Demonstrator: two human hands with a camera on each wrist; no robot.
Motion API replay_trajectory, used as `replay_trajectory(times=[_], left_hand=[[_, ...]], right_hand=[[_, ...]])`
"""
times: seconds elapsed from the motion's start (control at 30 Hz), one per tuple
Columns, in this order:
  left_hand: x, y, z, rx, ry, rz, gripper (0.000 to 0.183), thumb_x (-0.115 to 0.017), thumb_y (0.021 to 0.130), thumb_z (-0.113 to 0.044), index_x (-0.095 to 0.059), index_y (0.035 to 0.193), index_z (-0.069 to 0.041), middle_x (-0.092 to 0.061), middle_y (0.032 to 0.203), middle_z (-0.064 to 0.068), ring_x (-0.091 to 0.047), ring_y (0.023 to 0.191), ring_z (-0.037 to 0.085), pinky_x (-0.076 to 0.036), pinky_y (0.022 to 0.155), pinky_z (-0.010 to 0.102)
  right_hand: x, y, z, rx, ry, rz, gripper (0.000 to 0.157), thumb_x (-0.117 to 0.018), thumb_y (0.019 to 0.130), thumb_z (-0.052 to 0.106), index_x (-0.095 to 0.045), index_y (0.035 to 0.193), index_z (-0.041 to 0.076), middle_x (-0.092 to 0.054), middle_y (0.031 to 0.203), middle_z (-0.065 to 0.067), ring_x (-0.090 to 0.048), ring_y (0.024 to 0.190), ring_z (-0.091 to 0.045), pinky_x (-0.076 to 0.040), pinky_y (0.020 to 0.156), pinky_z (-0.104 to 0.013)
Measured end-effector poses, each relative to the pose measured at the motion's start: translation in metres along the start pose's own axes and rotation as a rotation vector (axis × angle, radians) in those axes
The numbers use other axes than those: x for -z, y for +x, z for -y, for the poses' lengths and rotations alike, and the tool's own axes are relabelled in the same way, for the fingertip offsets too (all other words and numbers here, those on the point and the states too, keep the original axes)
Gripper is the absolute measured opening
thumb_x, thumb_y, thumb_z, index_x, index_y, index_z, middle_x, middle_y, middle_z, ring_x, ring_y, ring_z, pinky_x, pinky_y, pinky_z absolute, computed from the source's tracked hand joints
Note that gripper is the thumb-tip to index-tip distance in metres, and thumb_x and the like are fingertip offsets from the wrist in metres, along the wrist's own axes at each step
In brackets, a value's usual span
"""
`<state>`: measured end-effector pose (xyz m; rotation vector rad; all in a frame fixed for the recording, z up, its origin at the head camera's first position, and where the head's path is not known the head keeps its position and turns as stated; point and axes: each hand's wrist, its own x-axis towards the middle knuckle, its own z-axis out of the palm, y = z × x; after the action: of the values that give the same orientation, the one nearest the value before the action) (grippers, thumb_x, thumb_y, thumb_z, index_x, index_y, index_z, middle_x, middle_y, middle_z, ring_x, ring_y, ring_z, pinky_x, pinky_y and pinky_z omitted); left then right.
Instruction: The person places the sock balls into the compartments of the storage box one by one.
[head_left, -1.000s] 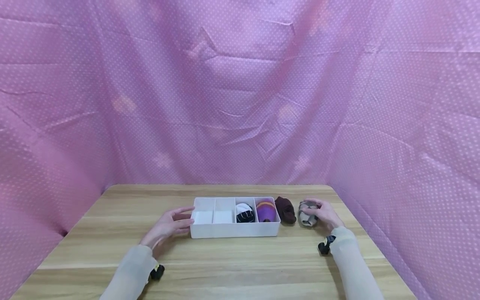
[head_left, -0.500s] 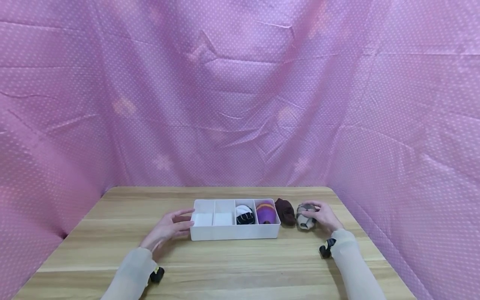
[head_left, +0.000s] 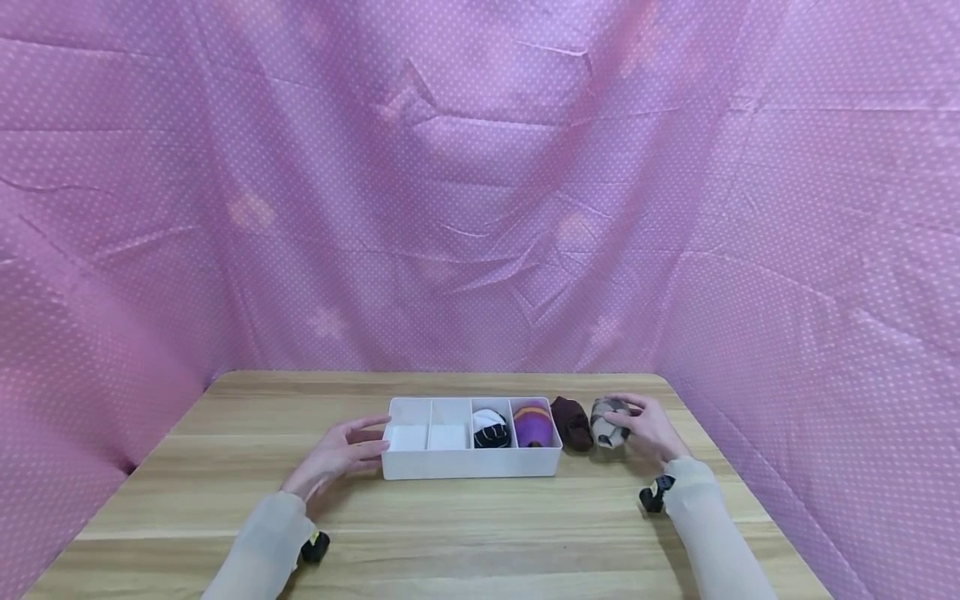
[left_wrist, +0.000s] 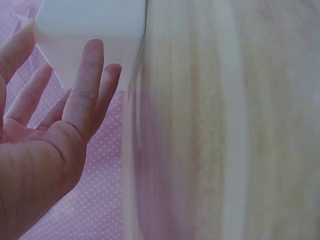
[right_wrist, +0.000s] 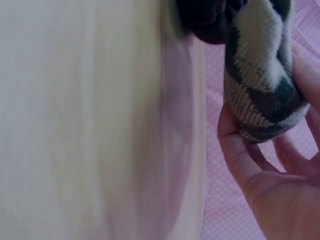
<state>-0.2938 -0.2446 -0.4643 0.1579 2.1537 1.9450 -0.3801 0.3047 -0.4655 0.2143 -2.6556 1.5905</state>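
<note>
In the head view my left hand is at the left end of a white divided box, its fairly straight fingers touching the end wall; the left wrist view shows fingertips against the white plastic. My right hand holds a rolled sock in beige, grey and dark green camouflage, gripped between thumb and fingers in the right wrist view. A dark brown rolled sock lies between that sock and the box's right end. In the box's two right compartments sit a black-and-white rolled sock and a purple, orange-striped one.
The box's two left compartments show bare white bottoms. Everything stands on a light wooden table. Pink dotted cloth hangs behind and on both sides. Each wrist wears a small black camera.
My right hand has brought the camouflage sock slightly left, closer to the brown sock, turning it a little. My left hand and the box stay in place.
</note>
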Motion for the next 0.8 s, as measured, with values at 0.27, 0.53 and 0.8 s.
replay_trajectory(times=[0.27, 0.53, 0.8], left_hand=[[-0.001, 0.0, 0.004, 0.013, -0.015, 0.01, 0.069, -0.072, 0.089, -0.013, -0.038, 0.149, -0.004, -0.038, 0.147, 0.034, -0.063, 0.113, 0.031, -0.055, 0.099, 0.045], [-0.002, 0.001, 0.004, -0.005, -0.024, 0.013, 0.072, -0.071, 0.09, -0.014, -0.034, 0.151, -0.004, -0.038, 0.145, 0.036, -0.063, 0.114, 0.032, -0.055, 0.098, 0.047], [0.002, 0.004, -0.001, -0.017, -0.011, 0.017, 0.073, -0.07, 0.09, -0.013, -0.032, 0.152, -0.006, -0.037, 0.145, 0.037, -0.063, 0.114, 0.033, -0.057, 0.096, 0.046]], right_hand=[[-0.015, 0.0, 0.012, 0.049, 0.069, -0.032, 0.055, -0.078, 0.085, 0.028, -0.061, 0.132, 0.006, -0.062, 0.13, -0.022, -0.063, 0.107, -0.021, -0.057, 0.083, -0.022], [-0.032, 0.006, 0.032, 0.06, 0.175, -0.1, 0.056, -0.078, 0.084, 0.028, -0.06, 0.133, 0.008, -0.064, 0.128, -0.015, -0.063, 0.102, -0.004, -0.053, 0.087, -0.016], [-0.052, 0.014, 0.054, 0.084, 0.262, -0.115, 0.053, -0.079, 0.084, 0.023, -0.061, 0.132, 0.008, -0.069, 0.117, -0.005, -0.065, 0.096, -0.005, -0.055, 0.085, -0.019]])
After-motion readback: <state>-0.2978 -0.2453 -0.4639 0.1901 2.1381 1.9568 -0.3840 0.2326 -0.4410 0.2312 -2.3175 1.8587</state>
